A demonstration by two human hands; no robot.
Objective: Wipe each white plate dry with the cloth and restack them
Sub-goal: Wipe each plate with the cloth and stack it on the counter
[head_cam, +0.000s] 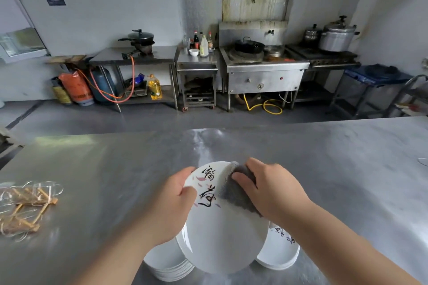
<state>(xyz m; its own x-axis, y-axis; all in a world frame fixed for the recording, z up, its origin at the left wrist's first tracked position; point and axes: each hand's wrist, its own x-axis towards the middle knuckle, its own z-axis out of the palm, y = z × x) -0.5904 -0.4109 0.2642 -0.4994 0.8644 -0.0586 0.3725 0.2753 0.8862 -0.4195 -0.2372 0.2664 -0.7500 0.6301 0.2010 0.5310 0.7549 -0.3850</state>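
We are judging ourselves mid-task: left hand [172,203] gripping 1 plate [222,238] by the rim, right hand [271,187] clutching the cloth [234,192] against it, 2 stacks [166,266] waiting at the counter's [347,169] near edge.

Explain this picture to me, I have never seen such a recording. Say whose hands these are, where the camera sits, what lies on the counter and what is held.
No machine here: a person works bare-handed, and the one picture comes from a camera worn on their head, looking forward and down. The left hand has its grip on the rim of a tilted white plate with black lettering. The right hand holds a dark grey cloth against its face. On the steel counter below stand a left stack and a right stack of white plates. Far left lies a bundle of wooden sticks.
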